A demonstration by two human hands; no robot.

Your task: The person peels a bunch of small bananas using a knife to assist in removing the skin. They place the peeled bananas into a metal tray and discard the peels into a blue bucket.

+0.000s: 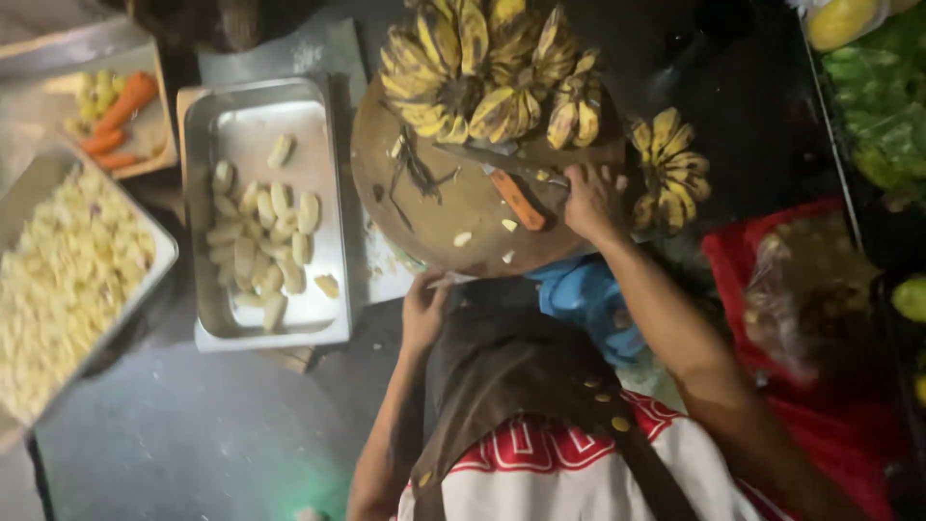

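Dim work surface below me, with a round wooden board (453, 207) at its centre. My right hand (590, 201) rests on the board's edge beside a knife (502, 178) with an orange handle; whether its fingers pinch anything I cannot tell. My left hand (424, 311) touches the board's near rim, fingers curled loosely. Bananas (487, 68) crowd the far side. Peeled pieces lie in a steel tray (265, 111). A blue bag (584, 299) and a red bag (820, 386) sit right.
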